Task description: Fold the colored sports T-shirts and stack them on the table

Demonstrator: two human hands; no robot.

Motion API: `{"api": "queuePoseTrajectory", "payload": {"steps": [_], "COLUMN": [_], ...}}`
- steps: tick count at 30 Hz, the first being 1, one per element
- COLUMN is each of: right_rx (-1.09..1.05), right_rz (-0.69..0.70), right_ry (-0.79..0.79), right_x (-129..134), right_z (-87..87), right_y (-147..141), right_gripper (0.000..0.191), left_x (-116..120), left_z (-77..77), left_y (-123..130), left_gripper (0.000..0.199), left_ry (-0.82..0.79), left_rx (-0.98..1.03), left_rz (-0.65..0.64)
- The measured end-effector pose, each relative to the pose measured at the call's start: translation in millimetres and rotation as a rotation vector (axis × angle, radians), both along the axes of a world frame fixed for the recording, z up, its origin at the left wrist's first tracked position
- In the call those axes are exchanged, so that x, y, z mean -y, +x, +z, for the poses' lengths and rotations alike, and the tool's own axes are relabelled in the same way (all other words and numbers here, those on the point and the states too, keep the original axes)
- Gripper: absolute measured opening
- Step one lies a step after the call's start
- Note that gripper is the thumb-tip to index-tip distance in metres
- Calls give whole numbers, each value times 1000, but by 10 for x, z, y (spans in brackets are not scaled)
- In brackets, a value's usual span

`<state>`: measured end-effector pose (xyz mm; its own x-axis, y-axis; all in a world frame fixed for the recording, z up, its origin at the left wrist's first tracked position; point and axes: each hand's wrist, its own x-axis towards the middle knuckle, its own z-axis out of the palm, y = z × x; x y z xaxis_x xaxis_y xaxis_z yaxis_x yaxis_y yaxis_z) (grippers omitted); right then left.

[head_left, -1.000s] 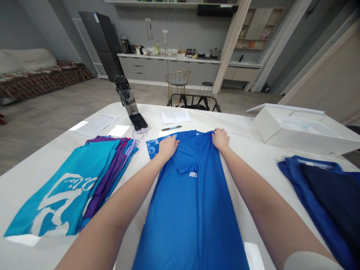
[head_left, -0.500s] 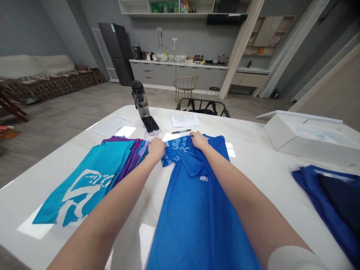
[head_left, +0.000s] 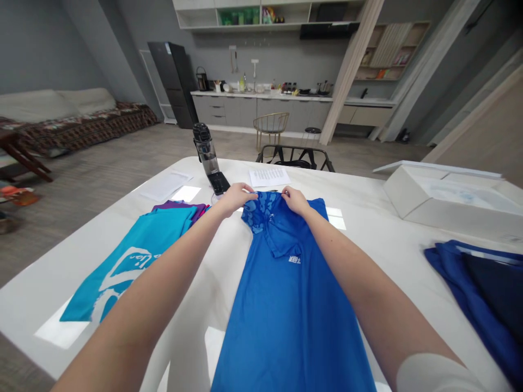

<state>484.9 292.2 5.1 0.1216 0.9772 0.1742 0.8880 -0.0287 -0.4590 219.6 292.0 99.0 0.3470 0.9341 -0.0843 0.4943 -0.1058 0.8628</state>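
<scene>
A blue T-shirt (head_left: 281, 310) lies lengthwise on the white table, one side folded inward so that its sleeve rests over the body. White lettering shows below the sleeve. My left hand (head_left: 237, 198) pinches the patterned cloth at the upper left of the shirt. With fingers closed on the top edge near the shoulder, my right hand (head_left: 295, 200) grips the same shirt. The patterned part between both hands is lifted and bunched a little. To the left, a folded stack of clothes has a teal shirt (head_left: 131, 256) with white print on top and purple cloth beneath.
Behind my left hand stand a clear bottle (head_left: 207, 155) with a black lid and a phone (head_left: 218, 183). Papers (head_left: 269, 176) lie at the table's far side. An open white box (head_left: 453, 198) sits at right, with dark blue clothes (head_left: 482, 294) nearer me.
My left hand has moved right and up with the shirt's patterned edge, closer to my right hand. The cloth between them has gathered and risen. The pen behind is now mostly covered.
</scene>
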Motion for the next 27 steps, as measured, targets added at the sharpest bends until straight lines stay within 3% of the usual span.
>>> {"api": "queuePoseTrajectory", "payload": {"steps": [3,5,8,11,14,17,19,22,27], "right_rx": [-125,-237,-422,-538,-534,-346,-195,-107,-142], "right_rz": [-26,-64,-193,-293,-260,-191,-210,-307,-378], "right_ry": [82,97,38,-128,-219,-218,-240,-260,-185], "right_x": [144,295,619,1007,1357,1589,1671,1720,1731], "right_z": [70,98,91,37,-21,-54,-61,-60,-65], "right_y": [216,387,650,858,948,912,845,750,704], "right_gripper": [13,17,25,30,38,43,42,29,17], "left_x": [276,464,681,779,756,657,572,426,147], "left_z": [340,407,211,-204,-600,-847,-928,-965,-963], "left_y": [468,869,1424,1714,1707,1594,1554,1568,1590], "left_gripper": [25,26,29,27,24,35,41,43,47], "left_ry": [-65,-73,-168,-154,107,477,605,603,657], "left_rx": [250,310,348,212,-120,-433,-619,-779,-774], "left_rz": [-92,-148,-217,-236,-259,-304,-321,-350,-457]}}
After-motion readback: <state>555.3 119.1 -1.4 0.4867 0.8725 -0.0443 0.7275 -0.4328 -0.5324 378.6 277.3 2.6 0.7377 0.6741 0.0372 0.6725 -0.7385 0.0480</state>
